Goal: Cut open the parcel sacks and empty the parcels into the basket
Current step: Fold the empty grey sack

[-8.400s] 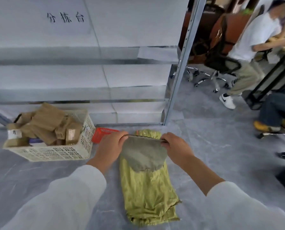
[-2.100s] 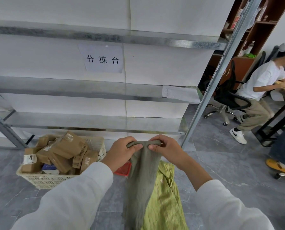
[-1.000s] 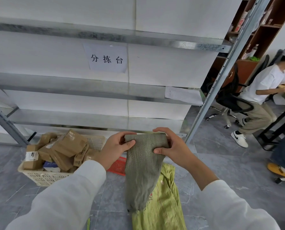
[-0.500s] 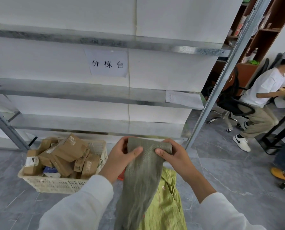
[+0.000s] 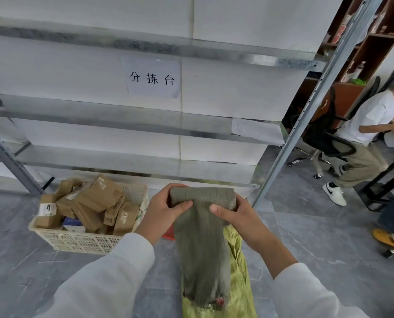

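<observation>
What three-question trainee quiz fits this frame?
1. True or false: the white basket holds brown parcels.
2. The left hand and right hand both grip: A) a grey-green sack; B) a knife; C) a sheet of paper.
3. What lies on the floor beneath the held sack?

Key: 1 true; 2 A; 3 a yellow-green sack.

Arms outstretched, left hand (image 5: 161,210) and right hand (image 5: 237,215) pinch the grey sack (image 5: 200,246), thumbs nearest.
</observation>
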The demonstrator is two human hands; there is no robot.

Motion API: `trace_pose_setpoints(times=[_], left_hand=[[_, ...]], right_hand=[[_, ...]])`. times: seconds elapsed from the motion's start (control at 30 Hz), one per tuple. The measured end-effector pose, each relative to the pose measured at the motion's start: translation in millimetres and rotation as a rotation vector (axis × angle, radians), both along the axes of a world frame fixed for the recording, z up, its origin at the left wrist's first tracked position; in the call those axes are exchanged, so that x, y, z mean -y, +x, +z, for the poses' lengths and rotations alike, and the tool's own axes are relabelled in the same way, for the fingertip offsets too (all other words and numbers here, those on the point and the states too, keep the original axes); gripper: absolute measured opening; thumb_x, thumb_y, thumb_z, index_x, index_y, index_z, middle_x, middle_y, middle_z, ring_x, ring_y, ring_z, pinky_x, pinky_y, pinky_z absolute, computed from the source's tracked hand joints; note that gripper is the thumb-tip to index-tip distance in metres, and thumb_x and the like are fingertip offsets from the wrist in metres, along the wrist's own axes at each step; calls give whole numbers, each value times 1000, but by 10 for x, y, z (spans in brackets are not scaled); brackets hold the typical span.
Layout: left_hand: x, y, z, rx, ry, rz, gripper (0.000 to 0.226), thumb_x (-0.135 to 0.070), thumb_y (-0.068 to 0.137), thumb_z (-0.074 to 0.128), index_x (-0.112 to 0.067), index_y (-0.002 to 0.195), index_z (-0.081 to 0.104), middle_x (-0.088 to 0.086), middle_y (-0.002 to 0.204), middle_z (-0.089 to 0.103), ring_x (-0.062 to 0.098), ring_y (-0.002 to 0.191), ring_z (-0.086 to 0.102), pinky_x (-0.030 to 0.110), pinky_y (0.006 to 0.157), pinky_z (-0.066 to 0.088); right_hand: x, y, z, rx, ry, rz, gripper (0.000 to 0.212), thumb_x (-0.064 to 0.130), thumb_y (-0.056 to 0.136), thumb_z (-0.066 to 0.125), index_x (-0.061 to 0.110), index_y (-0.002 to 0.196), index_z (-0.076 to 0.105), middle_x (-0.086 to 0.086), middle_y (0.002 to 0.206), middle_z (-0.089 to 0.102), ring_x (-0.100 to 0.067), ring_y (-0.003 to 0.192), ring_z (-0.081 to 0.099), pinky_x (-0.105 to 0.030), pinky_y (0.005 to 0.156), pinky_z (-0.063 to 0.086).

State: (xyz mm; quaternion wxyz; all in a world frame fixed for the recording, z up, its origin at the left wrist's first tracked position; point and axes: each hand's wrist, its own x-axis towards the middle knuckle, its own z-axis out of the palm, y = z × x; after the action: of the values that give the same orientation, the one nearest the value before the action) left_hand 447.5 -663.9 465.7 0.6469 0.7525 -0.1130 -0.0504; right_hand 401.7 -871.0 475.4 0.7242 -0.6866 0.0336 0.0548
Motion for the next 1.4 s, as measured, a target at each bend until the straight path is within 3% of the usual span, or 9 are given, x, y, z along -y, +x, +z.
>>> trace_pose_setpoints(times=[0.1,0.3,0.5,0.67,0.83,0.97,1.13,1.23,1.4], left_hand=[[19,-25,-18,-80,-22,16,20,-19,87,70,-21,106,65,-3,100,72,12,95,68,43,89,55],[52,-53,-45,-286,-92,25,27,-48,87,65,-22,92,72,4,93,75,24,91,71,54,91,53],[51,-70,-42,-194,-47,-41,36,-64,68,74,-49,99,64,-16,99,72,6,92,70,35,84,58],[15,-83,-129,15,-36,-138,94,-26,59,92,-47,133,38,-27,123,54,-6,114,54,15,90,50],[78,-79,-164,133,36,-59,58,-35,59,91,-33,110,64,-14,107,67,2,104,61,15,83,49],[22,-63,-198,-90,-9,96,53,-60,47,88,-39,92,70,-13,91,74,3,84,69,26,75,57],[47,-69,-186,-255,-80,83,46,-63,52,86,-37,88,75,-5,88,77,13,82,74,39,79,60],[48,-53,-193,-284,-52,9,54,-63,52,86,-37,98,72,-10,95,75,9,89,72,36,84,58],[93,-63,-226,-96,-17,-66,104,-38,48,95,-48,133,36,-21,121,56,-8,107,57,16,85,50]], right_hand=[[47,3,13,67,-88,11,69,24,66,88,33,124,53,14,104,65,-15,96,68,-36,73,60],[65,-8,5,190,-234,24,34,32,73,83,19,96,62,5,85,62,-12,76,64,-25,61,54],[40,-29,-20,149,-144,-17,24,32,84,74,11,92,65,-9,85,65,-19,81,66,-32,70,54],[58,30,40,-176,154,-90,29,29,72,81,12,95,76,-10,103,74,-24,94,70,-34,80,56],[-16,44,72,-312,228,-3,35,31,71,80,9,98,75,-13,101,73,-24,89,71,-29,73,57],[47,1,-8,-138,118,48,66,35,68,86,30,126,55,-11,122,61,-27,106,67,-37,88,56],[35,-13,-35,10,-124,39,38,31,70,86,25,102,68,-5,103,71,-19,94,69,-25,75,57],[36,-3,-61,-11,-111,-45,27,42,75,80,28,97,72,3,98,74,-14,91,71,-20,71,55],[86,52,-33,-141,-37,-77,32,45,83,71,21,103,73,-1,100,75,-16,93,71,-30,81,58]])
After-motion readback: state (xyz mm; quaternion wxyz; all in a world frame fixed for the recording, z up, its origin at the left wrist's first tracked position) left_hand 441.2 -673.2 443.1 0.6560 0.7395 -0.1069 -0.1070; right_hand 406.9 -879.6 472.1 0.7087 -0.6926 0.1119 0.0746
